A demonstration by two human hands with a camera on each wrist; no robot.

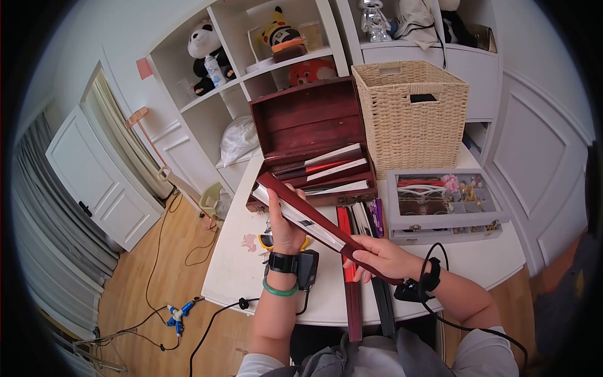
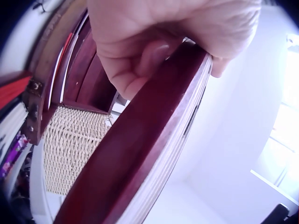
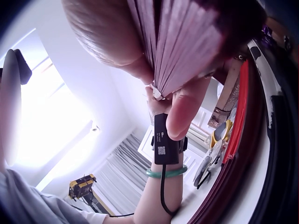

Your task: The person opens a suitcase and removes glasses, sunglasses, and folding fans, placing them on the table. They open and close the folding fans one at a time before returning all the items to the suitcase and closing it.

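Note:
A thick dark red book [image 1: 317, 215] with pale page edges is held up slantwise over the table by both hands. My left hand [image 1: 286, 231] grips its far left end, the thumb along the page side. At the near right end, my right hand [image 1: 384, 259] pinches the book between thumb and fingers. The left wrist view has the smooth red cover [image 2: 126, 144] under the curled left hand [image 2: 173, 23]. In the right wrist view, the pages [image 3: 175, 46] fan out between the right thumb and fingers. Beyond the book stands an open dark red chest [image 1: 308, 122] holding several books.
Right of the chest is a tall woven basket [image 1: 411, 125], with a grey glass-lidded case [image 1: 440, 221] before it. Red, white and purple-edged books [image 1: 361, 220] extend to the table's near edge. Yellow-framed sunglasses [image 1: 266, 241] lie left, and a black cable [image 1: 217, 314] crosses the near edge.

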